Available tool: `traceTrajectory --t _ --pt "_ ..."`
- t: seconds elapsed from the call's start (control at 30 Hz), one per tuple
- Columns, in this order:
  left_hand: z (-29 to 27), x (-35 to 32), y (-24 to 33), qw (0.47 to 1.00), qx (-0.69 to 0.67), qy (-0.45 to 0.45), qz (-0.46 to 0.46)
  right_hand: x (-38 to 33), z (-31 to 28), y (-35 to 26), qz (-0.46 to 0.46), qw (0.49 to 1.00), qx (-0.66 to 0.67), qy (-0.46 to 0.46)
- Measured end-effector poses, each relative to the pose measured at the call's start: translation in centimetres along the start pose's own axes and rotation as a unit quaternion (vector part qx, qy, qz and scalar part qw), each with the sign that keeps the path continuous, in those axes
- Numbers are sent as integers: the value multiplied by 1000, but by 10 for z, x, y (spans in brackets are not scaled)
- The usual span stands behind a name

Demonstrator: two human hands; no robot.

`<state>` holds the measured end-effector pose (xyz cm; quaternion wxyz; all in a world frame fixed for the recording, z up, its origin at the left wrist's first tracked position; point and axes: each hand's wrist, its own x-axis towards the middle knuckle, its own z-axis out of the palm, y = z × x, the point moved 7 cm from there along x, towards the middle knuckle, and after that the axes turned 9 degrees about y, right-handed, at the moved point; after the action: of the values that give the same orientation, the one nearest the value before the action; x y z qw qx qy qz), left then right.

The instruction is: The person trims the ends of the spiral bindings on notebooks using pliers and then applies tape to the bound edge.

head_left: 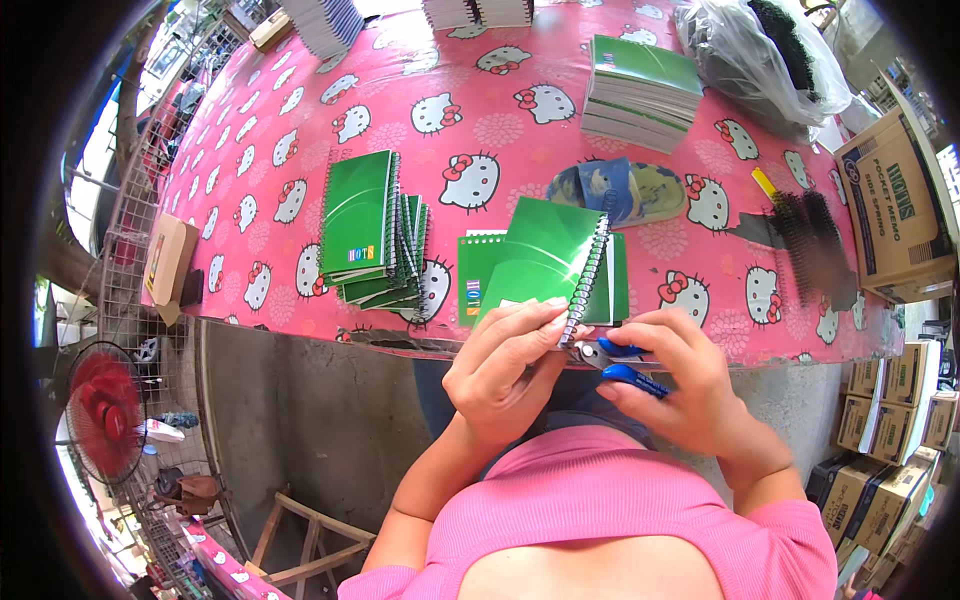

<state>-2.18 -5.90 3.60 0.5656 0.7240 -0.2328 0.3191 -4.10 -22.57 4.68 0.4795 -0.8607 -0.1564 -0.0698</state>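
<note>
Green-covered wire-bound notebook (pixel 545 245): lower corner hidden by the left hand (pixel 508 368). Blue-handled metal pliers (pixel 628 376): handles partly covered by the right hand (pixel 690 385); tips too small to tell. White wire-bound stack (pixel 325 24): cut by upper edge. Red-bladed round fan (pixel 105 412): blades blurred.

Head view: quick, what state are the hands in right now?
Left hand: closed, holding a green spiral notebook near its lower end.
Right hand: closed around blue-handled pliers.

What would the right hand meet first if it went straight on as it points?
Its pliers would probably meet the wire coil of the held notebook; whether they touch now is unclear.
</note>
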Motion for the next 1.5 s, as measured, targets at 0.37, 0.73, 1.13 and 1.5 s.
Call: traceTrajectory --t 0.37,0.73,1.13,1.5 --pt "-73 87 9 988 88 111 64 -12 -46 91 99 970 -169 144" --pt "-83 161 -116 887 383 -256 23 56 -13 60 -27 993 -40 104" --pt "-84 126 -123 972 197 -97 -86 91 -6 56 -128 983 -74 108" --pt "-7 36 5 984 156 -22 -79 65 11 17 -65 959 255 107"
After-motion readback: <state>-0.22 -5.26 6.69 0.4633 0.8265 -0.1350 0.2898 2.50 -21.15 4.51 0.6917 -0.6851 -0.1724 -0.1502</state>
